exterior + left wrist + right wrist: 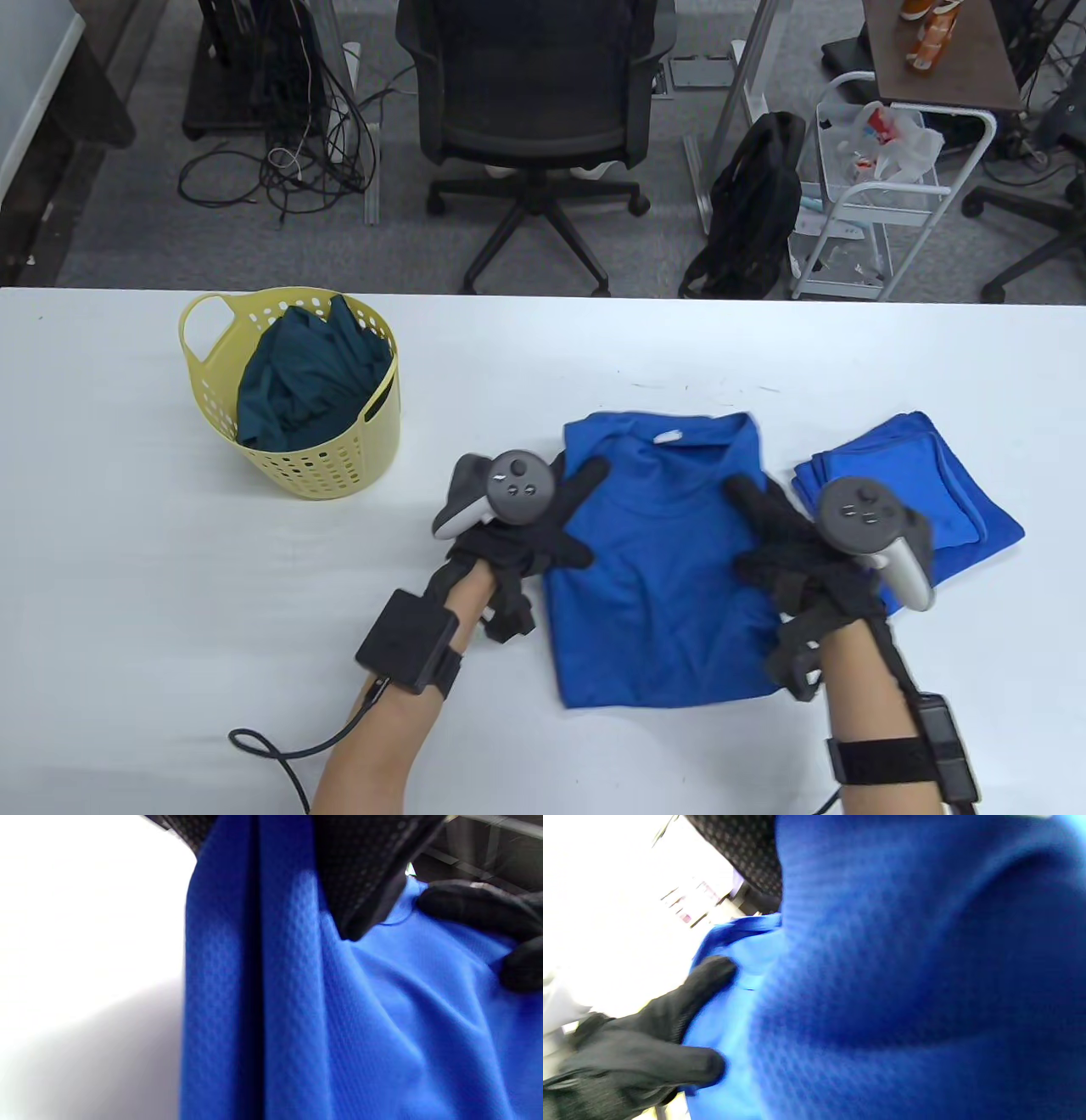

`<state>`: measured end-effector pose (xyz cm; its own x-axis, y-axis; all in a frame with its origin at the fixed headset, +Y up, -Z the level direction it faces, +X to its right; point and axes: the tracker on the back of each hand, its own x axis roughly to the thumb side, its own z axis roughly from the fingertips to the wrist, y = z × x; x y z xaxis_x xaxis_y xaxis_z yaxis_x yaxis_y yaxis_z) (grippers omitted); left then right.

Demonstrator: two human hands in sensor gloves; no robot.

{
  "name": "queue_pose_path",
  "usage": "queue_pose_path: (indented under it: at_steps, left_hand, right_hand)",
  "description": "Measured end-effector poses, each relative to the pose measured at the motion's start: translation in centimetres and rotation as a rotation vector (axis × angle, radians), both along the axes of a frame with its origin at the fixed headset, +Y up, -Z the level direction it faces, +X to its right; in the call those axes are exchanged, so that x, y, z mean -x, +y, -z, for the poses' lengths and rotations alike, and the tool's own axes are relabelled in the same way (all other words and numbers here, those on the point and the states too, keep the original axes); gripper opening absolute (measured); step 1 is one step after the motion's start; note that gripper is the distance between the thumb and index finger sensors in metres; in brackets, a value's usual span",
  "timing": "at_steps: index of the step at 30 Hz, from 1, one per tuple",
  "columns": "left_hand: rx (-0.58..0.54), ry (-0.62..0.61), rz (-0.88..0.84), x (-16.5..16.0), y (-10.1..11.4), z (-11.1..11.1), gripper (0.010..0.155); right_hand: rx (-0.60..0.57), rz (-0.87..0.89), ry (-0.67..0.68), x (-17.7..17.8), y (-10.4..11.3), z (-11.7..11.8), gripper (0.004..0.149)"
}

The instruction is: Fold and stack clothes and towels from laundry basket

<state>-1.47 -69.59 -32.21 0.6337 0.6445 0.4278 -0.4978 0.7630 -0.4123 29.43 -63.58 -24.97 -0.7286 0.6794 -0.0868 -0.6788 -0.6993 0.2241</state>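
A bright blue shirt [662, 586] lies flat on the white table [254, 594], sleeves folded in, collar at the far end. My left hand [585, 514] rests on its left edge, forefinger and thumb spread straight on the cloth. My right hand [736, 526] lies the same way on its right side. In the left wrist view the shirt's folded edge [254, 984] runs under my glove [360, 870]. The right wrist view is filled with blurred blue cloth [903, 984], with the left hand's fingers [708, 978] on the shirt.
A yellow laundry basket [339, 458] holding dark teal clothes [305, 382] stands at the left of the table. A folded blue towel [933, 475] lies just right of the shirt, partly under my right hand's tracker. An office chair [534, 110] stands beyond the far edge.
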Motion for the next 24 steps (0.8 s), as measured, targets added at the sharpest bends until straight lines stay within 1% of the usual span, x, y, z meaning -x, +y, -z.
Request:
queue_pose_path:
  at_steps: [1,2,3,4,5,6,7,8,9,10,11,13,15,16,17,18,19,20,21,23,24]
  left_hand:
    - [0.04,-0.004,-0.037,-2.8,1.5,1.7,0.102]
    - [0.103,-0.002,-0.031,-4.3,2.2,2.8,0.1]
    - [0.202,0.021,0.003,-6.0,2.8,4.3,0.095]
    - [0.24,0.099,0.077,-6.8,3.2,5.1,0.092]
    - [0.204,0.151,0.127,-6.9,3.3,5.2,0.094]
    - [0.103,0.213,0.19,-6.7,3.4,5.0,0.095]
    - [-0.006,0.218,0.236,-6.1,3.4,4.4,0.095]
    - [-0.087,0.175,0.275,-5.4,3.4,3.6,0.093]
    - [-0.159,0.114,0.332,-4.1,3.5,2.3,0.092]
    - [-0.19,0.092,0.369,-3.0,3.7,1.2,0.091]
    - [-0.236,0.075,0.416,-1.1,4.1,-0.6,0.088]
    - [-0.297,0.071,0.469,2.8,5.0,-3.6,0.084]
    - [-0.316,0.125,0.508,8.1,6.6,-6.4,0.08]
    - [-0.311,0.162,0.512,9.9,7.3,-7.1,0.08]
    - [-0.303,0.228,0.512,12.8,8.3,-7.9,0.079]
    - [-0.307,0.317,0.509,15.9,9.5,-8.4,0.078]
    - [-0.311,0.382,0.51,17.8,10.3,-8.6,0.076]
    - [-0.311,0.503,0.517,20.7,11.6,-8.7,0.074]
    - [-0.309,0.559,0.516,22.3,12.3,-8.6,0.073]
    - [-0.299,0.705,0.521,26.6,14.1,-7.7,0.07]
    - [-0.282,0.738,0.524,27.6,14.5,-7.1,0.069]
  right_hand:
    - [0.025,-0.056,-0.111,-2.8,2.0,0.1,0.081]
    - [0.039,-0.095,-0.195,-4.4,3.0,0.1,0.081]
    - [0.037,-0.15,-0.317,-6.3,4.0,0.0,0.08]
    - [-0.003,-0.177,-0.428,-7.7,4.3,-0.3,0.077]
    - [-0.033,-0.18,-0.483,-8.0,4.3,-0.6,0.074]
    - [-0.068,-0.18,-0.465,-7.5,4.0,-0.9,0.071]
    - [-0.091,-0.192,-0.353,-6.2,3.3,-1.3,0.069]
    - [-0.112,-0.196,-0.271,-4.9,2.5,-1.6,0.068]
    - [-0.136,-0.206,-0.165,-2.6,1.2,-2.1,0.065]
    - [-0.151,-0.205,-0.1,-1.0,0.2,-2.4,0.064]
    - [-0.177,-0.189,0.001,1.8,-1.4,-2.9,0.064]
    - [-0.163,-0.141,0.163,6.1,-3.8,-3.6,0.063]
    - [-0.11,-0.057,0.286,10.8,-5.8,-4.2,0.063]
    - [-0.103,-0.038,0.31,12.2,-6.4,-4.2,0.063]
    - [-0.086,-0.03,0.346,14.0,-7.0,-4.2,0.063]
    - [-0.055,-0.042,0.373,15.5,-7.6,-4.2,0.063]
    - [-0.044,-0.058,0.375,16.3,-8.0,-4.2,0.064]
    - [-0.031,-0.082,0.374,17.1,-8.4,-4.3,0.064]
    - [-0.032,-0.092,0.369,17.5,-8.6,-4.4,0.064]
    - [-0.038,-0.117,0.361,18.0,-9.4,-4.8,0.064]
    - [-0.038,-0.12,0.354,18.0,-9.8,-4.9,0.064]
